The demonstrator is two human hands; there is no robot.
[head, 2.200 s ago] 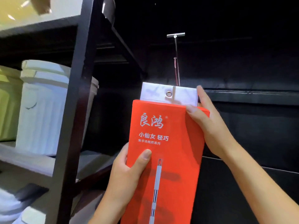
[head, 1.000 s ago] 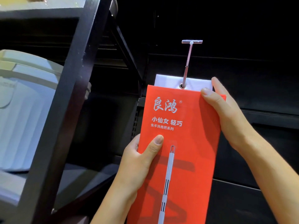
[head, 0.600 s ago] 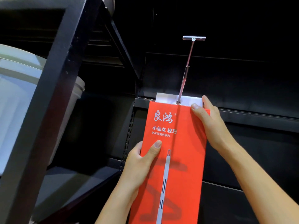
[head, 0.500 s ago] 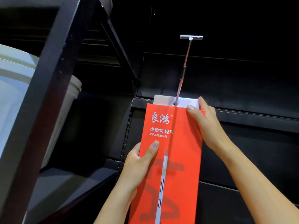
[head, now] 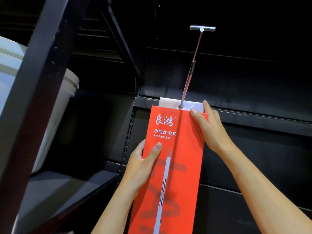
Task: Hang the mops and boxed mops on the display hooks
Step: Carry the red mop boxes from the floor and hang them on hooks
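Observation:
A tall red mop box [head: 184,157] with white Chinese lettering and a printed mop handle stands upright before a black display wall. Its white top tab [head: 192,104] has a metal eyelet, and the chrome display hook [head: 190,71] passes through that eyelet. My left hand [head: 143,164] grips the box's left edge at mid-height, thumb across the front. My right hand [head: 209,127] holds the upper right corner, thumb on the front just below the tab. The box's lower end runs out of the frame.
A black shelving post [head: 35,92] crosses the left foreground, with a pale plastic bucket [head: 55,115] on the shelf behind it. A slotted black upright [head: 128,141] and horizontal black rails [head: 261,115] form the display wall behind the box.
The box's eyelet went from just below the hook tip onto the hook, then slid farther back along it. Both hands kept their grips throughout.

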